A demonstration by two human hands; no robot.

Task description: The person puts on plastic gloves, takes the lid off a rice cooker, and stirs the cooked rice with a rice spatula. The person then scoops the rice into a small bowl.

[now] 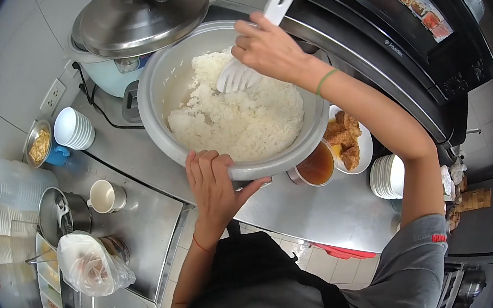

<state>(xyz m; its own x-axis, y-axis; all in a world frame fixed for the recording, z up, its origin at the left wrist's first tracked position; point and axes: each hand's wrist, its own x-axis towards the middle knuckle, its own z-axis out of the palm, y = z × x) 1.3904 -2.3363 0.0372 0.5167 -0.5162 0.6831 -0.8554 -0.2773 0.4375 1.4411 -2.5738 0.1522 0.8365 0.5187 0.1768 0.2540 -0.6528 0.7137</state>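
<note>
- The right hand, upper centre of the frame, has its fingers closed round the handle of a white paddle; the handle's end sticks out above the hand.
- The paddle's long axis slants from upper right to lower left, its slotted blade pointing into the pot and lying at the rice.
- The hand hides part of the blade's upper edge, so I cannot tell how deeply its tines sit in the rice.
- Most of the rice lies below the right fingers in the frame, spreading to the lower left and lower right; the right hand is the nearer one to the paddle and to the upper heap.
- The left hand, just below the centre, holds the near rim of the grey pot: fingers bent over the edge, thumb stretched along the outside, little gap left between.
- The pot is on the bench, at the upper centre. Just beside its lower right are a tub of brown liquid and a white dish of browned pieces.
</note>
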